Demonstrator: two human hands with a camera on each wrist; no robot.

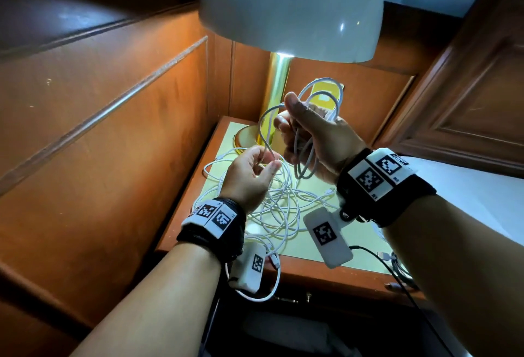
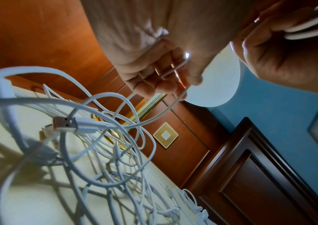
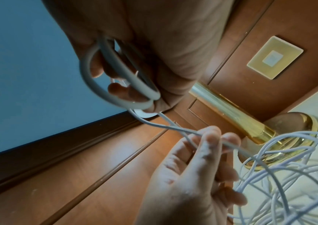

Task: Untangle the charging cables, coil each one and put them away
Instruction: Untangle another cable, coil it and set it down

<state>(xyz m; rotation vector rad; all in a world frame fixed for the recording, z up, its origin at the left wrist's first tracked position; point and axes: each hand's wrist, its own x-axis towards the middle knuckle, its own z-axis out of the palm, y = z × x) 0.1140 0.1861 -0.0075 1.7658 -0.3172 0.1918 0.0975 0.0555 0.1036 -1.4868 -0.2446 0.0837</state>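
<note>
Beneath a white-shaded brass table lamp (image 1: 289, 7), a tangle of white charging cables (image 1: 283, 203) sprawls across the cream-topped wooden nightstand (image 1: 306, 246). The raised right hand (image 1: 309, 135) grips a half-wound white cable coil (image 1: 304, 155); the left hand (image 1: 249, 178) pinches its trailing strand. No legible writing.

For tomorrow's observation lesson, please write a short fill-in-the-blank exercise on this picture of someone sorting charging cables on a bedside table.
1. The right hand holds a coil of white cable, while the ____ hand pinches the strand that feeds it.
2. The other cables lie in a ____ heap on the bedside table.
3. Behind the hands stands a lamp with a ____-coloured stem.

Missing words: left; tangled; brass
</note>
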